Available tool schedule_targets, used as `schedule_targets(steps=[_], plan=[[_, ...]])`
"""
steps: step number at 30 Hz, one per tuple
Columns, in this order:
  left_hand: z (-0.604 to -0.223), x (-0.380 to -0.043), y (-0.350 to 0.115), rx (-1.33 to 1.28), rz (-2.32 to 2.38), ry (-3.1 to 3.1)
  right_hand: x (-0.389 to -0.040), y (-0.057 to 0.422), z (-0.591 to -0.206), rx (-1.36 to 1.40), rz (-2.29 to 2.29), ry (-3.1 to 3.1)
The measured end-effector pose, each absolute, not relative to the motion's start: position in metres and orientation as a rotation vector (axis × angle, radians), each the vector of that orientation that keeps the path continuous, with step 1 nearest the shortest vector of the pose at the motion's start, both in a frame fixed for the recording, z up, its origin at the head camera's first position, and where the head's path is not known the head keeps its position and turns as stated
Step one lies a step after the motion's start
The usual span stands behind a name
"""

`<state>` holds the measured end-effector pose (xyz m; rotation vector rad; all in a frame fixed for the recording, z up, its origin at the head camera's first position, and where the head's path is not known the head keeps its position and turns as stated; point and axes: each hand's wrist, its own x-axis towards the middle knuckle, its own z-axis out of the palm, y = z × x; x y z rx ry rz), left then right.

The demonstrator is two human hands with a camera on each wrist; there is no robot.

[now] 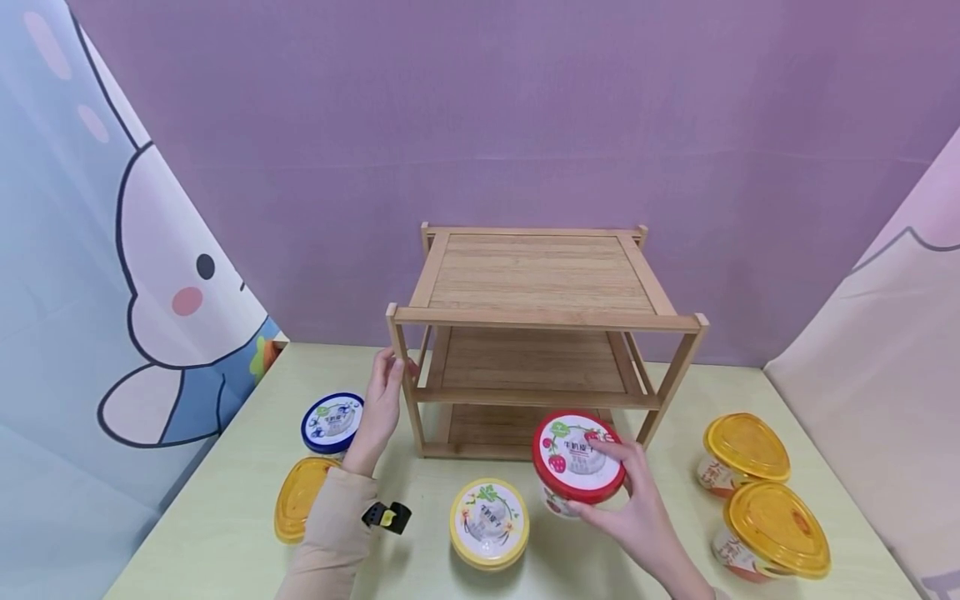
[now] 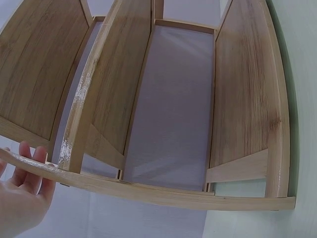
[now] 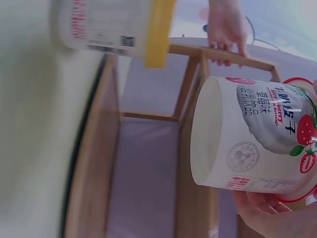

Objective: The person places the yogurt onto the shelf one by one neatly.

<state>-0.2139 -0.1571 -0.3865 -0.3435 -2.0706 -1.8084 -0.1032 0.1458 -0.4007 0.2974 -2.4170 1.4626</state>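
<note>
My left hand (image 1: 382,408) grips the left front post of a three-tier wooden shelf (image 1: 540,271); the left wrist view shows the fingers (image 2: 32,173) bent round that post. In my right hand (image 1: 637,500) is a strawberry milk tub (image 1: 577,454) with a red lid, held between thumb and fingers in front of the shelf's right half. The right wrist view shows the tub (image 3: 262,134) with its base towards the shelf, clear of the table. Left of the raised tub stands a yellow-lidded round tub (image 1: 490,523).
A blue-lidded tub (image 1: 333,423) and an orange-lidded tub (image 1: 298,498) stand left of the shelf, partly behind my left arm. Two more orange-lidded tubs, a back one (image 1: 746,450) and a front one (image 1: 776,529), stand at the right. A purple curtain (image 1: 525,108) hangs behind.
</note>
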Motion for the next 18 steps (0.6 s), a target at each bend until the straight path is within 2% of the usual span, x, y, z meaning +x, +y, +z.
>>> schedule_targets(steps=[9, 18], plan=[[-0.387, -0.215, -0.158, -0.339, -1.833, -2.064, -0.116, 0.14, -0.376, 0.512, 1.473, -2.318], [-0.387, -0.214, -0.158, -0.34, -1.825, -2.064, -0.126, 0.131, -0.35, 0.588, 1.536, -2.291]])
